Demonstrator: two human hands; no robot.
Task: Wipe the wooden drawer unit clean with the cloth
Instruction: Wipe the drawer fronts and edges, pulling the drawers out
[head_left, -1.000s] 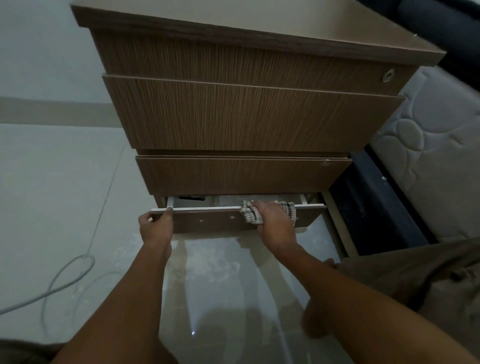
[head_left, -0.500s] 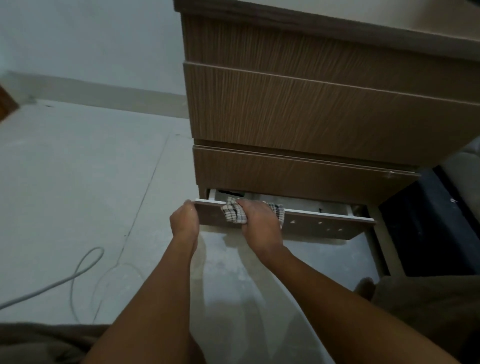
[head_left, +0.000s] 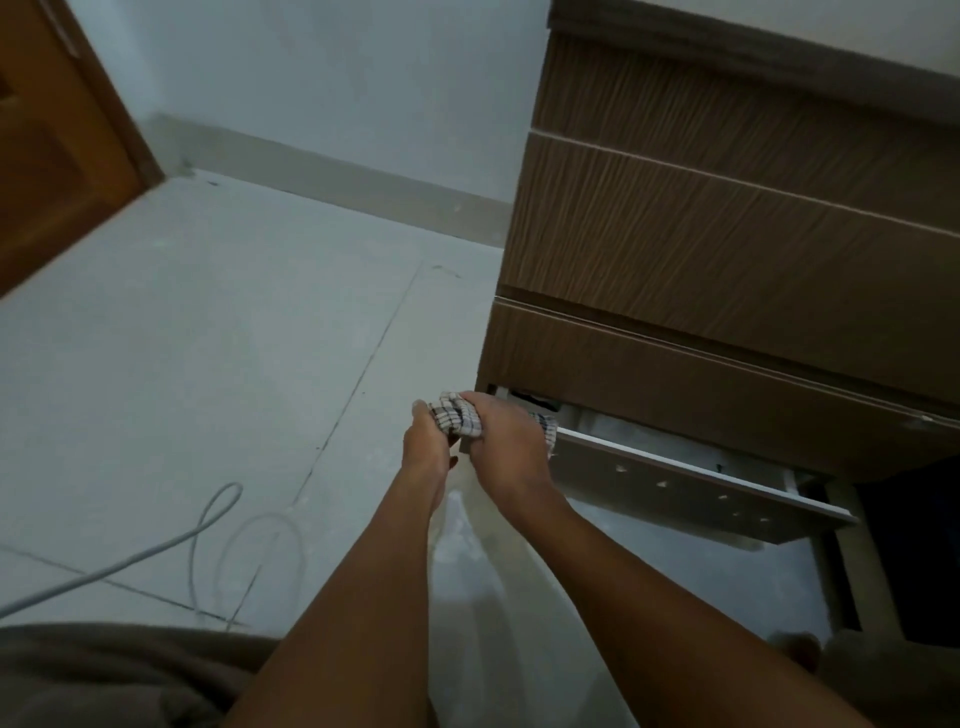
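The wooden drawer unit (head_left: 727, 218) stands at the right, its lowest drawer (head_left: 675, 483) pulled partly out. My right hand (head_left: 506, 441) grips a checked cloth (head_left: 457, 418) and presses it on the left end of that drawer's top edge. My left hand (head_left: 426, 441) holds the drawer front's left corner, right beside the cloth and touching my right hand. The corner itself is hidden under both hands.
A white cable (head_left: 208, 540) loops over the pale tiled floor (head_left: 208, 338) at the left. An orange wooden door (head_left: 57, 130) stands at the far left by the wall. My bent knees fill the bottom edge. A dark gap (head_left: 904, 561) lies right of the unit.
My right hand has slid the cloth leftward along the drawer's top edge, from its middle to the left corner next to my left hand. The camera has swung left.
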